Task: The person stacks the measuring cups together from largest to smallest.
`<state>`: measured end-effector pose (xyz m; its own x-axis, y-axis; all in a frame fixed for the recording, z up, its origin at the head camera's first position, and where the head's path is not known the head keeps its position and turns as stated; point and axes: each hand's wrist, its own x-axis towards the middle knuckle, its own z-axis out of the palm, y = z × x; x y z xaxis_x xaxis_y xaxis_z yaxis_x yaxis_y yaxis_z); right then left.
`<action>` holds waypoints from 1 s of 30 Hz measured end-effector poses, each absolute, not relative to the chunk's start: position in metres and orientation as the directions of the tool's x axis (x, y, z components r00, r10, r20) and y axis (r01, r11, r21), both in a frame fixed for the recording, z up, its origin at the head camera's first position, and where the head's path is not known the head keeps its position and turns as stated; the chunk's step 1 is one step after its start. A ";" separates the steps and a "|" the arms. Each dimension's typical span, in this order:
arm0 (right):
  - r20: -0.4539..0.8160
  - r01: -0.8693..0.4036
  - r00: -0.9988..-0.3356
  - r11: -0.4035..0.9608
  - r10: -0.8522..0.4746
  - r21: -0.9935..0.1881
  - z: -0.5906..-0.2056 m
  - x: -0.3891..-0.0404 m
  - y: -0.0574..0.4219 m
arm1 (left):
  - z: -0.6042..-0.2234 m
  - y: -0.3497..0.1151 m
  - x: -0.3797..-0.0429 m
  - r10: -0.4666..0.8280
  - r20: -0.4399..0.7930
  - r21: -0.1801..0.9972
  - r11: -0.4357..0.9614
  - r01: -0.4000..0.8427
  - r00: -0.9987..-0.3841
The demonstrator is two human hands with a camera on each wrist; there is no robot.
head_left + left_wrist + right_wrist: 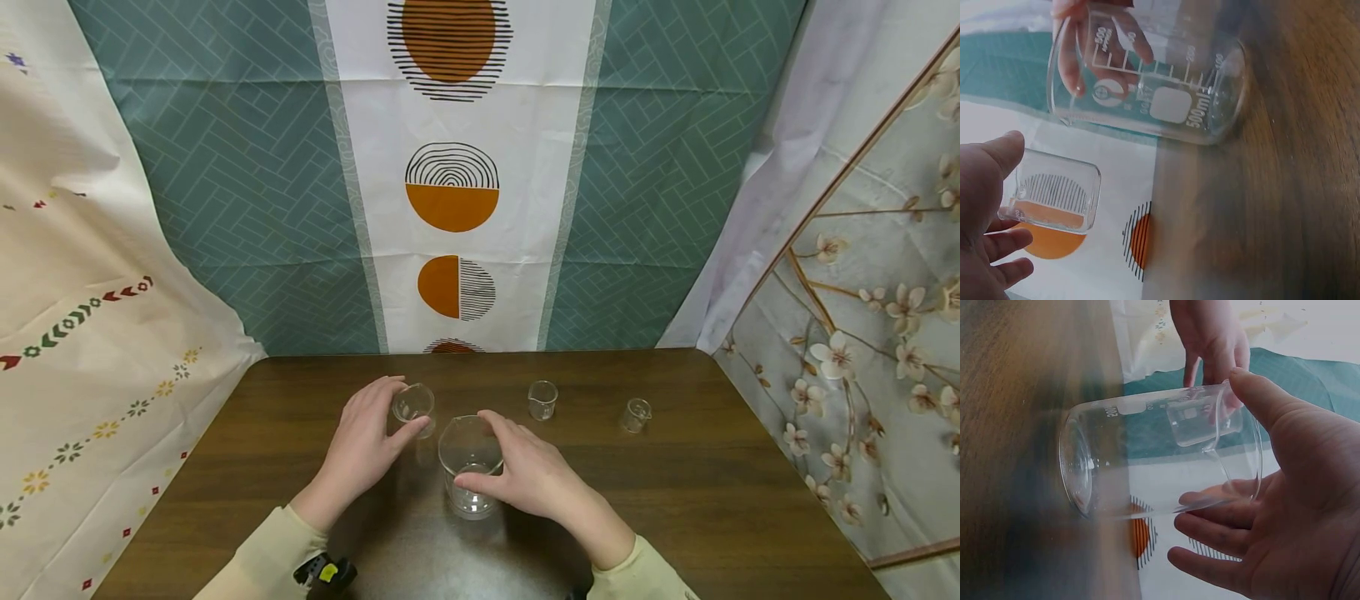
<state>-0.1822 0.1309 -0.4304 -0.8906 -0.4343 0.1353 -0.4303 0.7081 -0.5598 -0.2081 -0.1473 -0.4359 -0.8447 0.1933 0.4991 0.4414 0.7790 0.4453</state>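
Lg. beaker (pixel 467 455): nr. bench (pixel 712 508) ctr., mouth up; your R hand (pixel 531 472) has fingers round rim, prob. to steady it. Sm. beaker (pixel 414 405): its 10–11 o'clock, in your L hand (pixel 366 433), fingers gripping, prob. lifted. Mini beaker (pixel 542 402): 1–2 o'clock; tiniest beaker (pixel 636 417): 2–3, likely spaced for access. Bench: brown wood-grain. Curtain (pixel 225 167): teal/white, 12 o'clock.

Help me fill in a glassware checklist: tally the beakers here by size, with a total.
Large beaker, held in the right hand: 1
Mid-sized beaker, held in the left hand: 1
Small beakers, standing on the table: 2
Total: 4
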 end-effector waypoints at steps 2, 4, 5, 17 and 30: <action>0.134 -0.429 -0.891 0.707 -0.433 -0.562 -0.430 -0.182 0.131 | -0.434 -0.146 -0.206 0.195 0.500 0.447 0.776 0.444 -0.844; 0.133 -0.427 -0.892 0.708 -0.432 -0.563 -0.431 -0.182 0.131 | -0.431 -0.144 -0.204 0.198 0.496 0.451 0.773 0.446 -0.845; 0.133 -0.426 -0.892 0.708 -0.431 -0.563 -0.431 -0.183 0.131 | -0.430 -0.143 -0.203 0.199 0.494 0.455 0.770 0.447 -0.846; 0.141 -0.433 -0.889 0.703 -0.435 -0.564 -0.433 -0.183 0.132 | -0.422 -0.135 -0.195 0.237 0.538 0.446 0.734 0.512 -0.809; 0.134 -0.432 -0.889 0.704 -0.438 -0.564 -0.433 -0.184 0.132 | -0.415 -0.134 -0.193 0.224 0.549 0.448 0.735 0.509 -0.806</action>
